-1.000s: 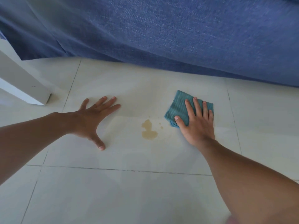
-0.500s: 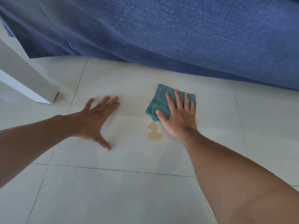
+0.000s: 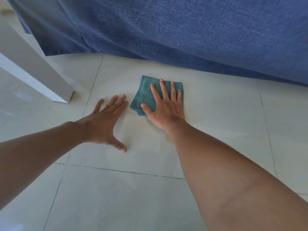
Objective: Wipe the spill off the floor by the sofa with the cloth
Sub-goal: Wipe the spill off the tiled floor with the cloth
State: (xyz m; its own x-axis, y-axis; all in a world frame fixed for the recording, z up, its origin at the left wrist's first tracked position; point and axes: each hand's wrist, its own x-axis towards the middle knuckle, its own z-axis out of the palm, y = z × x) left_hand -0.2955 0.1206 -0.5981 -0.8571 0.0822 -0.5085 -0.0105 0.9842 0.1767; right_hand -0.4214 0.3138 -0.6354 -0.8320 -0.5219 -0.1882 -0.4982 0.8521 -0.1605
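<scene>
A folded teal cloth [image 3: 144, 97] lies flat on the pale tiled floor [image 3: 116, 194], just in front of the blue sofa [image 3: 183, 34]. My right hand [image 3: 164, 105] presses down on the cloth with fingers spread. My left hand [image 3: 106, 121] rests flat on the floor beside it, fingers apart, holding nothing. Only a small yellowish trace of the spill [image 3: 168, 138] shows at the edge of my right wrist; the rest is hidden under hand, wrist and cloth.
A white furniture leg [image 3: 50, 80] stands on the floor at the left. The sofa's blue fabric hangs down to the floor along the back. Dark grout lines cross the tiles in front of my arms.
My right hand has slid the cloth left over the brownish spill, which was in plain view before. The cloth now lies close to my left fingertips. The left hand stays planted.
</scene>
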